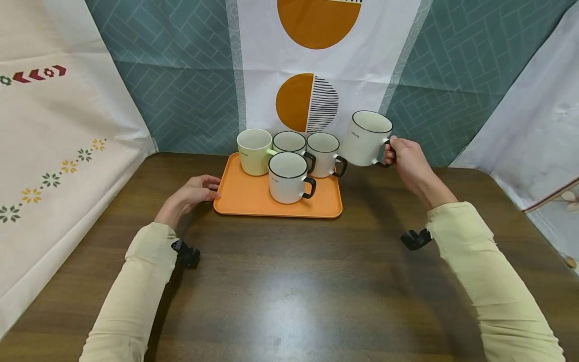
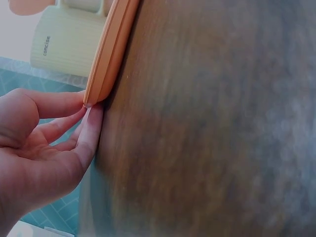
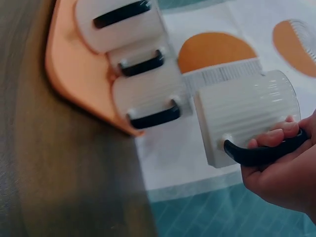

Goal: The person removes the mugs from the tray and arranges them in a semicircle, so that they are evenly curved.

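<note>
An orange tray [image 1: 242,200] lies on the table and bears several mugs. Its left edge is pinched between the thumb and fingers of my left hand [image 1: 191,195], as the left wrist view shows. My right hand [image 1: 410,163] holds a white ribbed mug [image 1: 364,143] by its black handle [image 3: 264,152], in the air just right of the tray. On the tray, a pale green mug [image 1: 253,158] stands at the back left. Two white mugs with black rims, a middle one [image 1: 289,142] and a right one [image 1: 323,160], stand beside it. Another white mug [image 1: 288,186] stands in front, partly hiding the middle one.
Behind the tray hangs a patterned cloth [image 1: 190,90] in teal and white with orange circles. Pale cloths hang at the left [image 1: 59,141] and right [image 1: 534,125]. The brown wooden table [image 1: 289,276] stretches toward me. A small black device sits at each wrist.
</note>
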Available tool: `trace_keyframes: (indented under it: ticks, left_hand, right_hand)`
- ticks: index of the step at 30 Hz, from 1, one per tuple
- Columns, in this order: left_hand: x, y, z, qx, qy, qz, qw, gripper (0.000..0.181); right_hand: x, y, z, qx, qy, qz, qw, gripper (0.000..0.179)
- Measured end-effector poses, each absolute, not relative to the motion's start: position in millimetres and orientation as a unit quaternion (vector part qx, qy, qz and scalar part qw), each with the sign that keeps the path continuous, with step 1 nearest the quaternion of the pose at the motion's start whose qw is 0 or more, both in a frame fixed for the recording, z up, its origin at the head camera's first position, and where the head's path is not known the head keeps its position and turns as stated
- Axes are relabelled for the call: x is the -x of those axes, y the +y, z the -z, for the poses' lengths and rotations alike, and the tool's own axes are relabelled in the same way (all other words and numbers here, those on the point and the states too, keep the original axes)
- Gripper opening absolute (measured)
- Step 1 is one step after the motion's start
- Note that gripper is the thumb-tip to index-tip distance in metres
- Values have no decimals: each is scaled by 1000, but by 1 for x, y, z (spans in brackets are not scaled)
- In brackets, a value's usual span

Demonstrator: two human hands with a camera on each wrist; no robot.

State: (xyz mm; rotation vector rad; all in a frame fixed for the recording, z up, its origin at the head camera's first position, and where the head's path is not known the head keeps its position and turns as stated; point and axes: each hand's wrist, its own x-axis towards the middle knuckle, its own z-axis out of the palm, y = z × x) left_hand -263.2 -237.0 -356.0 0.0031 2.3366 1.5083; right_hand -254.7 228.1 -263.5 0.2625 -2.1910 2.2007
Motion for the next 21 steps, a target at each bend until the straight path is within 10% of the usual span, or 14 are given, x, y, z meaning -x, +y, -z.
trace_keyframes:
  ticks: [21]
  left_hand:
    - [265, -242, 359, -7, 827, -533, 180, 56]
  right_hand:
    - [289, 231, 316, 25, -735, -675, 60, 32]
